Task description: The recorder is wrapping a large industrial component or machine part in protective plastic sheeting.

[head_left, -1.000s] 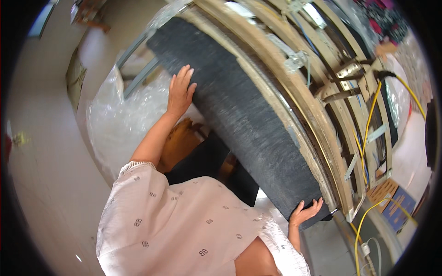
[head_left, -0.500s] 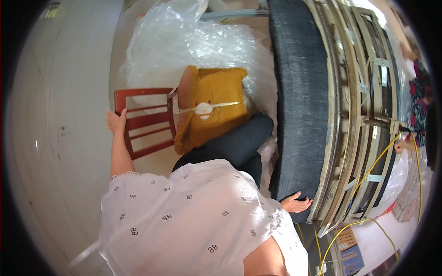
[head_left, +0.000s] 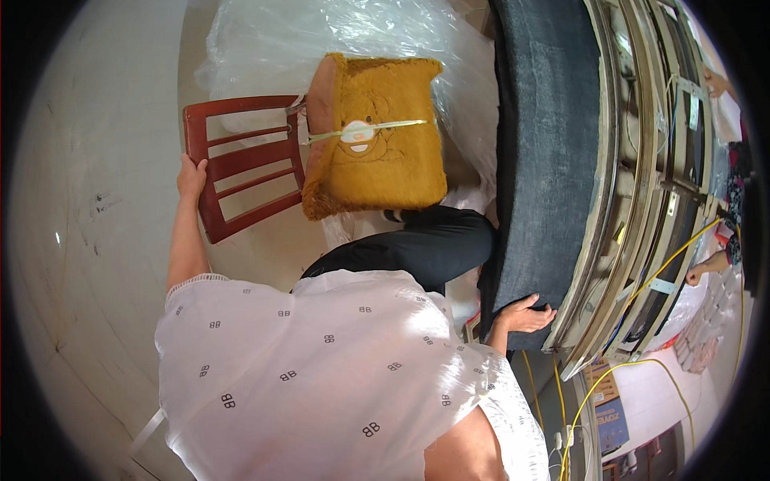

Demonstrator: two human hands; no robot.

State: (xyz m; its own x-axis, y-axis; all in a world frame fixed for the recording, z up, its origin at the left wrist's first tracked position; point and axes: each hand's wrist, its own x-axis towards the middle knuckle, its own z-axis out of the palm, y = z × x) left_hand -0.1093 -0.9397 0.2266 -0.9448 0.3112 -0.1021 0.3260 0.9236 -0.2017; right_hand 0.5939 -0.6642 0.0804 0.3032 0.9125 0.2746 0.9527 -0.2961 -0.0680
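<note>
Left arm: extended away from the body, bare forearm nearly straight, left hand (head_left: 191, 175) at the outer upright of the red wooden chair (head_left: 241, 164). The fingers are wrapped on that upright; how tightly they close cannot be told from this angle.

Right arm: bent at the elbow, right hand (head_left: 525, 314) laid on the near lower corner of the dark upholstered panel (head_left: 545, 144). The fingers are spread flat and slightly curled over the fabric edge, in contact but not closed around it.

The panel stands on edge, to the right of the chair, covered in dark grey-blue cloth; its far side is backed by a curved wooden frame (head_left: 642, 176) with yellow cables (head_left: 666, 264). A mustard plush cushion (head_left: 375, 136) with a bear face lies on the chair seat, touching the chair back. Clear plastic sheeting (head_left: 265, 48) lies beyond the chair
</note>
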